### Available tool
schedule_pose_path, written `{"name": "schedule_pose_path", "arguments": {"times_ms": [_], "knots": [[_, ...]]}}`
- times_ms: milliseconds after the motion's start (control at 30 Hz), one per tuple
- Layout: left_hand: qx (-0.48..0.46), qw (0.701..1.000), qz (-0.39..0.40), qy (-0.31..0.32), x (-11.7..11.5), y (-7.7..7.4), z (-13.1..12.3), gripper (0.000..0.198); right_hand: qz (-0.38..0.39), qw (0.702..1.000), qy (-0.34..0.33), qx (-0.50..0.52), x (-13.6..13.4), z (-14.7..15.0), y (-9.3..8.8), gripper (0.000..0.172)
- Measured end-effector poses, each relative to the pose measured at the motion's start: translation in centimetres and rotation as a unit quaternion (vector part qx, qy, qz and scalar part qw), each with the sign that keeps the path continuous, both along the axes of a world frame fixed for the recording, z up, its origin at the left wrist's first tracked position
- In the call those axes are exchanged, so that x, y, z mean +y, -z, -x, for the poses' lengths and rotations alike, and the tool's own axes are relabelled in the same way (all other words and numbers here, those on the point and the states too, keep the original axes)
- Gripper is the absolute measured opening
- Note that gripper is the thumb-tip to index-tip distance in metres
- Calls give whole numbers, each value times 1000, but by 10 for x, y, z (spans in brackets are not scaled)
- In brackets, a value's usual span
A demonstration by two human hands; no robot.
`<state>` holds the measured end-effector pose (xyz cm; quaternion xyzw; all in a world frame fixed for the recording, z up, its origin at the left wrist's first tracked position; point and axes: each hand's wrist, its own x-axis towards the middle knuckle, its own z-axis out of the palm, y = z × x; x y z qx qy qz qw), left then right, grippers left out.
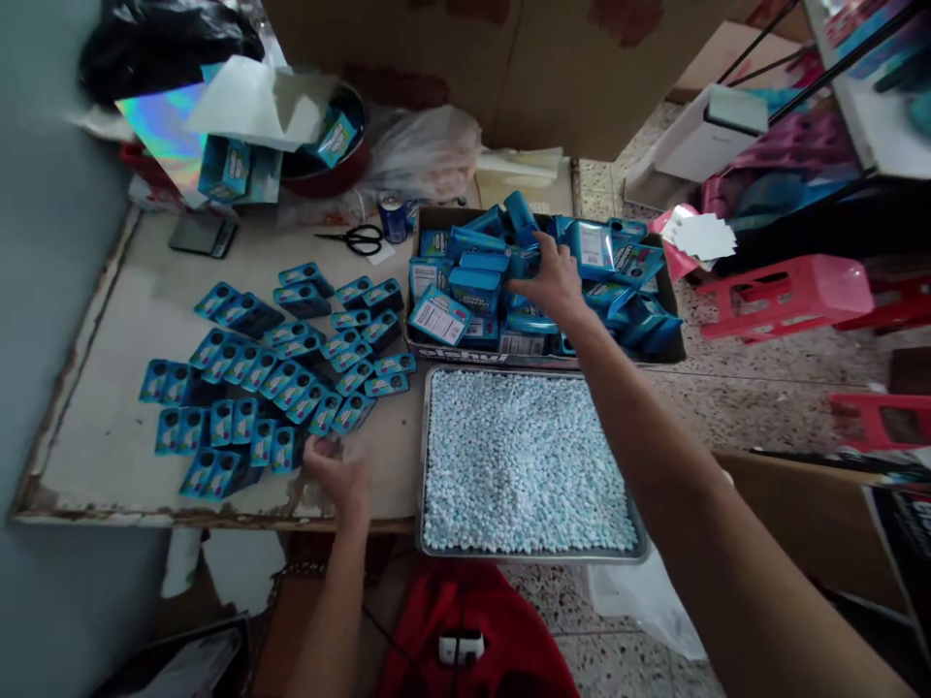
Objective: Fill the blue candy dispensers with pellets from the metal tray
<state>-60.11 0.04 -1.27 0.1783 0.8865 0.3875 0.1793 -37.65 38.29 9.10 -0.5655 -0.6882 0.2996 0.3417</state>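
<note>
My right hand (pixel 551 276) reaches into a cardboard box (pixel 472 357) filled with blue packets, its thumb and fingers apart around a packet near the middle; a firm hold cannot be made out. My left hand (pixel 338 475) is at the table's front edge, beside the nearest of several small blue boxes (pixel 283 449) standing in rows. Its fingers are blurred, and what they hold, if anything, is unclear. Between my arms a metal tray (pixel 534 556) holds many small pale blue and white pieces (pixel 524 465).
Black scissors (pixel 358 239) and a blue can (pixel 394 218) lie behind the small boxes. A red pot (pixel 341 177) with packets and papers stands at the back left. Pink stools (pixel 807 296) are on the right. A dark flat device (pixel 204 235) rests at the left.
</note>
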Motion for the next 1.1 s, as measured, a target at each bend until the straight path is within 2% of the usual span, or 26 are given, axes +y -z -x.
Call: {"name": "schedule_pose_path", "arguments": {"times_ms": [33,67,133,200,233,300,367,467,533,600,667,767,833,933,1033,1100], "knots": [[28,999,-22,19,9,-15,-5,75,-8,1000,13,13,-5,3,5,84],[60,995,-54,63,25,-30,-9,60,-16,999,23,29,-12,5,9,91],[131,968,-109,182,78,-61,-13,33,-36,995,47,80,-26,6,11,96],[184,936,-144,262,144,-81,-13,38,-57,984,73,149,-41,2,4,93],[194,929,-138,285,176,-85,-11,49,-64,977,85,185,-48,-2,-2,91],[183,929,-99,308,224,-82,-5,68,-62,961,98,251,-66,-15,-15,87],[133,935,-52,325,246,-69,5,73,-34,949,95,300,-91,-31,-25,82],[61,937,-32,344,244,-54,24,60,41,934,66,349,-143,-54,-25,81],[60,931,-39,357,234,-56,33,53,107,928,39,354,-179,-62,-17,85],[76,921,-52,380,227,-66,37,51,153,936,23,316,-208,-61,-6,90],[74,914,-85,391,221,-80,36,52,151,955,16,254,-228,-55,3,95],[-35,916,-172,360,209,-97,28,57,102,975,-11,198,-245,-48,3,101],[-179,904,-218,321,193,-102,16,59,72,978,-45,189,-250,-49,-5,98],[-384,858,-214,266,160,-100,-16,56,38,977,-90,190,-256,-56,-23,93],[-506,816,-175,217,125,-89,-60,46,30,974,-109,196,-264,-70,-35,95],[-545,804,-171,163,107,-82,-90,35,39,973,-102,205,-272,-82,-34,95]]}}
